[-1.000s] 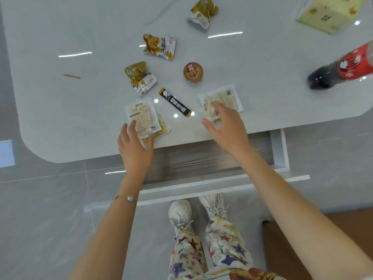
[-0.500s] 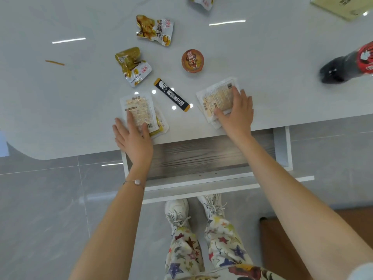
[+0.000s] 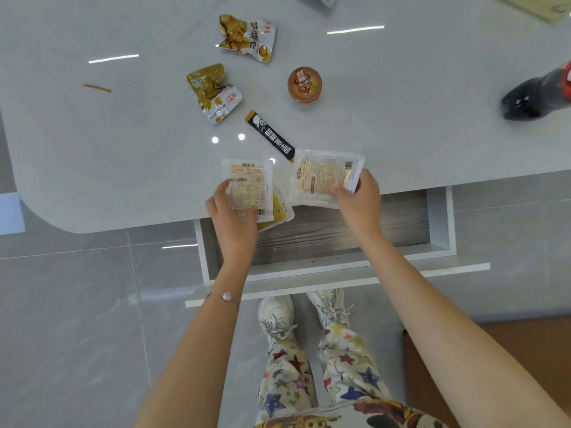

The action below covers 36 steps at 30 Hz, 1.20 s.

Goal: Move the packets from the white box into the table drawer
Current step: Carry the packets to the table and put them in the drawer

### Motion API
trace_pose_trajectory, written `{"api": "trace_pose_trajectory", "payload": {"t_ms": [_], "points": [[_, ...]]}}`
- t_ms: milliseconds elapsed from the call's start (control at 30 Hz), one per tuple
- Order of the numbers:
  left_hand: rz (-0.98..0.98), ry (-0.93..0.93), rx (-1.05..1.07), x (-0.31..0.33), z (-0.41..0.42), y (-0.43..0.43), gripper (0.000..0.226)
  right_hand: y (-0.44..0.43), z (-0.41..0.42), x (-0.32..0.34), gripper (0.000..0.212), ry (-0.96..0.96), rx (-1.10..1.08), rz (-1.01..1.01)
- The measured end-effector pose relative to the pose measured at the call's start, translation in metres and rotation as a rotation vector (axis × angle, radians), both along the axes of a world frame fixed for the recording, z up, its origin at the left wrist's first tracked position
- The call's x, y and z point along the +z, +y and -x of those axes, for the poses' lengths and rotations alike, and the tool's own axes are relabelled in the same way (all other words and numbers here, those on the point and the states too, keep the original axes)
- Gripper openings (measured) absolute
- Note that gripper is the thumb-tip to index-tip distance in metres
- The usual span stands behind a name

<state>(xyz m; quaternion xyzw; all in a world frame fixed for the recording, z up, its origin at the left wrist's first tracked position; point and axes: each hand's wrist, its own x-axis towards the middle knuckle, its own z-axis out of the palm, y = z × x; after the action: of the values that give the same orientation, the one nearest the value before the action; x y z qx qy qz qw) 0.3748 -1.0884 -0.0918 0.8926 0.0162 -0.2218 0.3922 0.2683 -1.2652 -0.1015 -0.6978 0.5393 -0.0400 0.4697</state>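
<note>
My left hand (image 3: 232, 217) grips a flat white packet (image 3: 249, 186) with a yellow packet (image 3: 278, 213) stacked under it, at the table's front edge. My right hand (image 3: 358, 200) holds another flat white packet (image 3: 324, 177), lifted and tilted over the edge. Below both hands the table drawer (image 3: 324, 239) stands pulled out, its wooden bottom bare. A black stick packet (image 3: 272, 135), two yellow snack packets (image 3: 213, 92) (image 3: 248, 37) and a small round cup (image 3: 305, 84) lie on the white table (image 3: 123, 149). The white box is only an edge at the top right (image 3: 537, 7).
A dark cola bottle (image 3: 534, 94) lies at the right edge of the table. A thin brown stick (image 3: 97, 88) rests at the left. My feet in white shoes (image 3: 278, 316) stand under the drawer front. A brown floor patch is at the lower right.
Both hands have closed on their white packets and drawn them toward the table's front edge, above the drawer. The right packet has come up off the table.
</note>
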Motion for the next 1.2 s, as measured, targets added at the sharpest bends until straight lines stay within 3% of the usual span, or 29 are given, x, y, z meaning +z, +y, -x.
{"api": "trace_pose_trajectory", "payload": {"t_ms": [200,367,500,867,1033,1200], "points": [[0.144,0.173,0.163,0.003,0.03,0.032,0.061,0.026,0.032,0.015,0.035,-0.154,-0.183,-0.385],[0.18,0.275,0.075,-0.011,0.05,0.07,0.049,0.044,0.06,-0.003,0.039,0.015,-0.038,-0.611],[0.066,0.372,0.01,-0.046,0.038,0.09,0.045,0.057,0.055,-0.041,0.035,0.143,-0.028,-0.574],[-0.148,0.343,-0.097,-0.127,0.01,0.092,0.045,0.068,0.051,-0.124,0.035,0.285,-0.066,-0.384],[-0.258,0.154,-0.288,-0.106,0.015,0.097,0.045,0.069,0.055,-0.099,0.057,0.27,0.133,-0.201],[-0.349,-0.079,-0.482,-0.007,0.021,0.087,0.059,0.075,0.027,0.0,0.061,0.189,0.493,0.03]]}}
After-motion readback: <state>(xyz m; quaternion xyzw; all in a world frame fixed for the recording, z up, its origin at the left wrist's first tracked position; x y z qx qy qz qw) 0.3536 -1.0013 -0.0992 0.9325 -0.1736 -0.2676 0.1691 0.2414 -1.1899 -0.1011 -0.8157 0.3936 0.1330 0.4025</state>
